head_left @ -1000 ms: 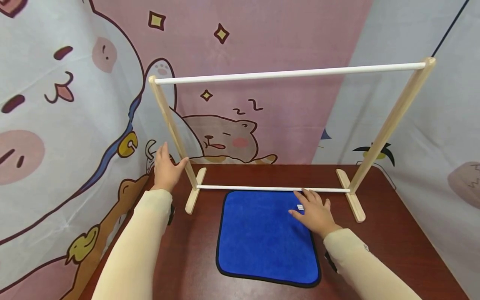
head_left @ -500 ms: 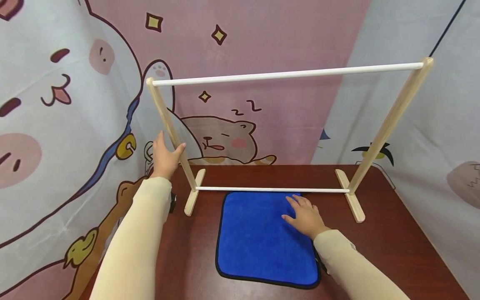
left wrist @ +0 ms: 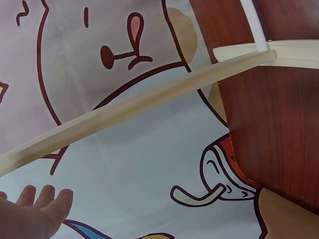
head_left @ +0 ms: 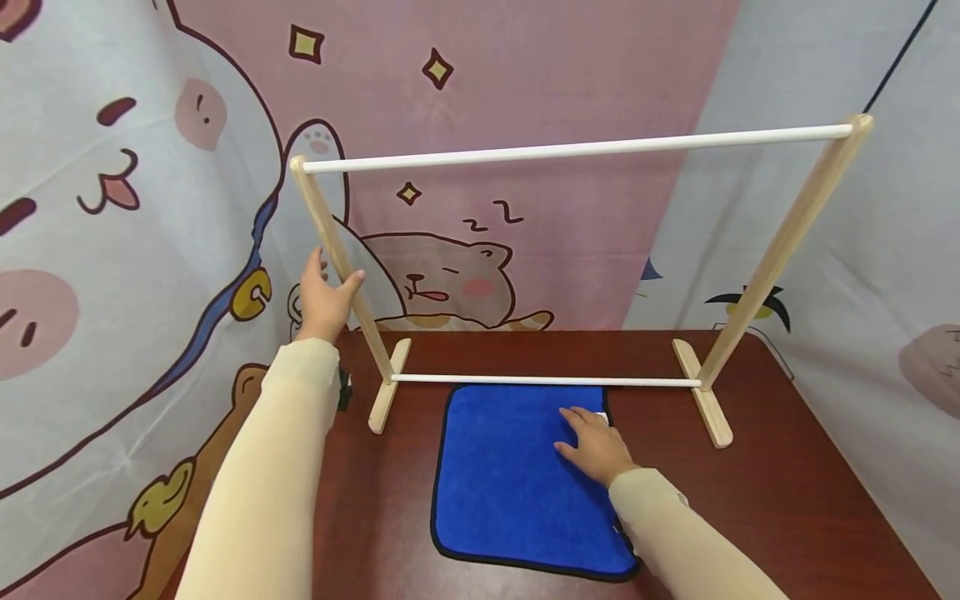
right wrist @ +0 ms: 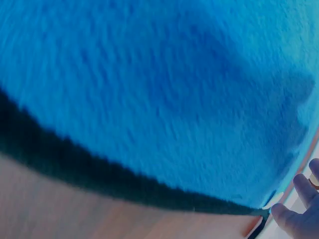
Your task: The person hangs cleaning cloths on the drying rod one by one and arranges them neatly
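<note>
My left hand (head_left: 327, 298) is beside the left post (head_left: 347, 267) of a wooden rack with white rods, fingers spread and holding nothing. In the left wrist view a gap shows between the hand (left wrist: 37, 211) and the slanting post (left wrist: 134, 105). A blue towel (head_left: 517, 475) with black edging lies flat on the table under the rack's lower rod (head_left: 525, 380). Over the towel's right side is my right hand (head_left: 597, 446), fingers extended and gripping nothing; whether it touches the cloth I cannot tell. A small white tag (head_left: 602, 416) shows beside its fingers.
The rack's top rod (head_left: 577, 150) spans high across the view, and its right post (head_left: 783, 250) leans outward to a wooden foot (head_left: 705, 400). Cartoon-printed cloth (head_left: 562, 75) hangs behind and at both sides of the dark red table (head_left: 787, 500).
My left hand has risen along the left post. The right hand has shifted left and slightly down over the towel, away from the lower rod. The rack and towel stay about where they were.
</note>
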The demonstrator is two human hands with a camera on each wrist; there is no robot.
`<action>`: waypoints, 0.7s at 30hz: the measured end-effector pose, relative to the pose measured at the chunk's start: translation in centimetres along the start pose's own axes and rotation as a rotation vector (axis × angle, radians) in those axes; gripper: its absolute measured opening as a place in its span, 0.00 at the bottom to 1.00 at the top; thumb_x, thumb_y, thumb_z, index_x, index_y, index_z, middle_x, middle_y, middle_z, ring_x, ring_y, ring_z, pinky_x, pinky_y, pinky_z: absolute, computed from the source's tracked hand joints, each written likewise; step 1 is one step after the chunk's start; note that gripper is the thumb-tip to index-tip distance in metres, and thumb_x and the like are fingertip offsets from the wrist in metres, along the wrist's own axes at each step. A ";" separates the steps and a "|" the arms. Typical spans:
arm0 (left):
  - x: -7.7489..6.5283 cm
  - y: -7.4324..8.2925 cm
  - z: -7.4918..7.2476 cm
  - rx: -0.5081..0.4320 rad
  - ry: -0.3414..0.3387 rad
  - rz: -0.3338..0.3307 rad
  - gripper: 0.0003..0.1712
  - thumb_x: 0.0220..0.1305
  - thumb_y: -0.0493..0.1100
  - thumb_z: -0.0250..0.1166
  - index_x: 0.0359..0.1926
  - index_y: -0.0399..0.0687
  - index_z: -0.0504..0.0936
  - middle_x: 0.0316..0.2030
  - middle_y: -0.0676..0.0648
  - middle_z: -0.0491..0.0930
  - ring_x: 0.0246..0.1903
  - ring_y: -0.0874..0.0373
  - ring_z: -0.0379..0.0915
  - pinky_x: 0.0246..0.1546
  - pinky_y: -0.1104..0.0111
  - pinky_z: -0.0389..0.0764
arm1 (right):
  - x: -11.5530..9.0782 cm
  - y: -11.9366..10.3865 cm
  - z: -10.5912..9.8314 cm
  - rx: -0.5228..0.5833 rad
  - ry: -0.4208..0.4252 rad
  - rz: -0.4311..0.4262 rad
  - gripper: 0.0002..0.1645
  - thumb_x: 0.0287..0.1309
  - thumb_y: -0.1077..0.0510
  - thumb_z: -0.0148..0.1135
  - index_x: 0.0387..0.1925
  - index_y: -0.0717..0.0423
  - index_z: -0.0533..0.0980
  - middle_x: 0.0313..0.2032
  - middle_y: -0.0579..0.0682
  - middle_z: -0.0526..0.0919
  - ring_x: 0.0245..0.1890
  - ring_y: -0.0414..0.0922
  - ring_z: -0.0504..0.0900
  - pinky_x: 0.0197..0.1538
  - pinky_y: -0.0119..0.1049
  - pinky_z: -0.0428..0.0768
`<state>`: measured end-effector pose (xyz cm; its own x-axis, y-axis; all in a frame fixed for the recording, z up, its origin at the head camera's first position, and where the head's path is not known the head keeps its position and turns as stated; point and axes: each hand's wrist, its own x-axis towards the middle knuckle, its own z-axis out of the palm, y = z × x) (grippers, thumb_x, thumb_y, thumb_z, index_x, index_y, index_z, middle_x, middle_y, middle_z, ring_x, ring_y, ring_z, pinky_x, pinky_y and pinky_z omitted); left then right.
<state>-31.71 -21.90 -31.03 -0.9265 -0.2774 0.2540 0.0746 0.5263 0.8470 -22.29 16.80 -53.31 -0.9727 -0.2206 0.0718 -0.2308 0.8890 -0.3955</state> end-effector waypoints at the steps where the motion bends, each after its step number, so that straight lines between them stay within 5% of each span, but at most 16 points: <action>1: 0.1 0.1 -0.1 -0.008 0.005 -0.004 0.46 0.67 0.49 0.61 0.76 0.49 0.44 0.71 0.39 0.53 0.70 0.44 0.51 0.66 0.53 0.62 | 0.0 0.0 0.2 0.000 -0.003 0.003 0.37 0.57 0.48 0.66 0.65 0.60 0.69 0.62 0.64 0.71 0.64 0.62 0.66 0.60 0.64 0.66; 12: 0.7 1.4 -0.2 -0.133 0.029 -0.029 0.41 0.68 0.45 0.61 0.75 0.54 0.51 0.67 0.39 0.59 0.66 0.46 0.58 0.61 0.55 0.69 | -0.3 -0.1 1.5 -0.048 0.009 -0.016 0.32 0.55 0.50 0.67 0.61 0.57 0.74 0.57 0.60 0.76 0.60 0.60 0.71 0.57 0.61 0.70; 21: 1.1 2.1 0.3 -0.186 0.049 0.020 0.34 0.68 0.40 0.60 0.72 0.47 0.59 0.60 0.35 0.68 0.56 0.44 0.69 0.56 0.55 0.73 | -0.3 -0.3 1.3 -0.075 0.012 -0.022 0.28 0.55 0.51 0.68 0.57 0.55 0.78 0.54 0.59 0.77 0.58 0.59 0.72 0.53 0.59 0.73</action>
<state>-32.71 -20.89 -29.07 -0.9054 -0.3096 0.2904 0.1641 0.3756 0.9121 -21.88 16.08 -54.45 -0.9674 -0.2362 0.0914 -0.2532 0.9114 -0.3244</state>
